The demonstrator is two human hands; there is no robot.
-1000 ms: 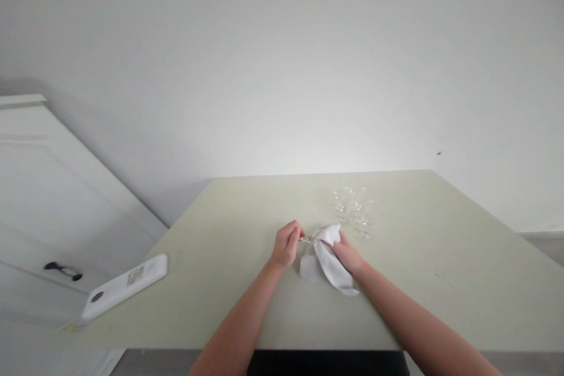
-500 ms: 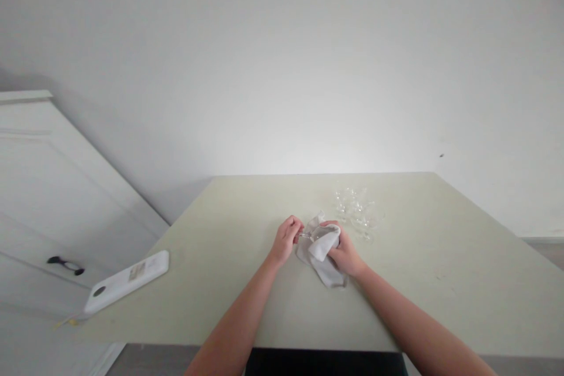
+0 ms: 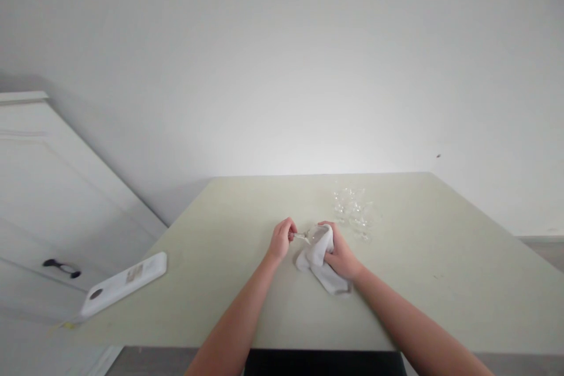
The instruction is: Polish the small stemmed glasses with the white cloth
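My left hand (image 3: 282, 239) pinches the stem of a clear stemmed glass (image 3: 305, 237) lying sideways just above the pale green table (image 3: 440, 258). The bowl of the glass is wrapped in a white cloth (image 3: 318, 258), which my right hand (image 3: 341, 255) grips around it. The cloth's loose end trails down onto the table toward me. Most of the glass is hidden by the cloth and my fingers.
Several clear stemmed glasses (image 3: 355, 211) stand upright in a cluster just behind my right hand. A white cutting board (image 3: 121, 285) with a hole lies at the table's left edge. A white cabinet (image 3: 48, 205) with a dark handle stands at the left, against a plain wall.
My right hand has turned the cloth around the glass bowl, and the cloth bunched tighter. Both hands shifted slightly left and nearer; the left keeps hold of the stem.
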